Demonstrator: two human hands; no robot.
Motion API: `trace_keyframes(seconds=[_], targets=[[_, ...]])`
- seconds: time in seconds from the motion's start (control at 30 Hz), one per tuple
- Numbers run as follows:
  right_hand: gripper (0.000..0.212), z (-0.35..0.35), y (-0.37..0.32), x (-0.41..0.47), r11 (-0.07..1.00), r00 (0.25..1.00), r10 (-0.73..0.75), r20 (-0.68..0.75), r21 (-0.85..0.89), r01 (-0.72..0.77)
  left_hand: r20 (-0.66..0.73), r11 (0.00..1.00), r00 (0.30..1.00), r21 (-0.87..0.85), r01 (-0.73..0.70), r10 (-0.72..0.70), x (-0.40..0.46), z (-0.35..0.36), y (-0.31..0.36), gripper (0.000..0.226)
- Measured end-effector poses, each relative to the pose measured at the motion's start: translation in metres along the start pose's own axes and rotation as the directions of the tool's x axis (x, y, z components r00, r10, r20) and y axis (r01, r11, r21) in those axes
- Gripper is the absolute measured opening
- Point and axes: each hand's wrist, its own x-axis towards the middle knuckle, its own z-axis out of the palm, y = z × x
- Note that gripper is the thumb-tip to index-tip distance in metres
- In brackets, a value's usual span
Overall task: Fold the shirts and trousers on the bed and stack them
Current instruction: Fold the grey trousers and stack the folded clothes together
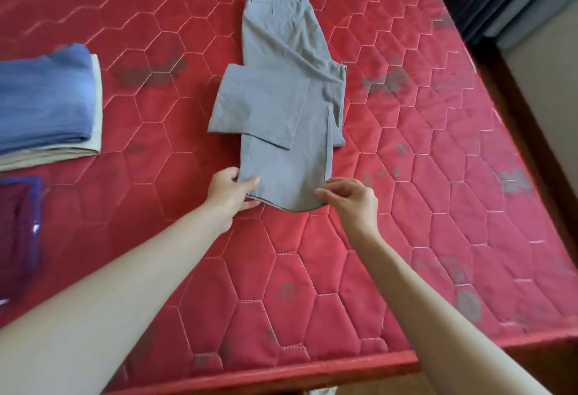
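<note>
Hands pinch our grey shirt's (281,106) near hem: left hand (230,191) on its left corner, right hand (350,199) on its right.

1 head view, looking down, close over bed (406,175)

Two bare forearms, no sleeves in view. The left hand (230,192) and right hand (352,200) wear no gloves, rings or watch.

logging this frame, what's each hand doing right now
Left hand: pinching the near left corner of the grey shirt.
Right hand: pinching the shirt's near right hem.
</note>
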Motion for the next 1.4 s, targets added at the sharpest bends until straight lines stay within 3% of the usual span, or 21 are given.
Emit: trace_keyframes(seconds=[0.23,0.6,0.7,0.8,0.9,1.07,1.23,1.3,1.4], targets=[[0.038,-0.012,0.081,-0.104,0.944,0.947,0.321,-0.002,0.075,-0.32,-0.066,0.986,0.985,0.044,0.162,-0.159,-0.09,-0.023,-0.118,0.007],[0.029,-0.048,0.172,-0.228,0.946,0.959,0.282,-0.001,-0.168,-0.278,-0.157,0.977,0.971,0.087,0.197,-0.182,-0.2,-0.027,-0.233,0.006],[0.03,-0.057,0.173,-0.235,0.932,0.973,0.229,-0.023,-0.283,-0.226,-0.19,0.964,0.98,0.243,0.108,-0.062,-0.214,-0.02,-0.237,0.003],[0.034,-0.058,0.162,-0.231,0.897,0.993,0.116,-0.023,-0.427,-0.115,-0.263,0.84,0.958,0.54,0.046,0.116,-0.213,-0.023,-0.228,0.011],[0.038,-0.047,0.144,-0.213,0.908,0.999,0.021,0.049,-0.418,0.001,-0.277,0.745,0.932,0.667,0.011,0.234,-0.196,-0.036,-0.211,0.024],[0.046,-0.003,0.111,-0.164,0.898,0.986,-0.042,0.158,-0.427,0.107,-0.239,0.675,0.922,0.737,-0.031,0.304,-0.136,-0.054,-0.177,0.042],[0.052,0.045,0.096,-0.115,0.857,0.988,0.038,0.151,-0.514,0.045,-0.284,0.644,0.906,0.765,0.016,0.315,-0.077,-0.058,-0.15,0.053],[0.045,0.058,0.094,-0.107,0.83,0.991,0.069,0.112,-0.557,0.005,-0.326,0.671,0.904,0.739,0.061,0.276,-0.065,-0.056,-0.142,0.046],[0.027,0.065,0.092,-0.108,0.823,0.992,0.087,0.089,-0.567,-0.021,-0.39,0.799,0.912,0.586,0.135,0.132,-0.061,-0.053,-0.136,0.036]])
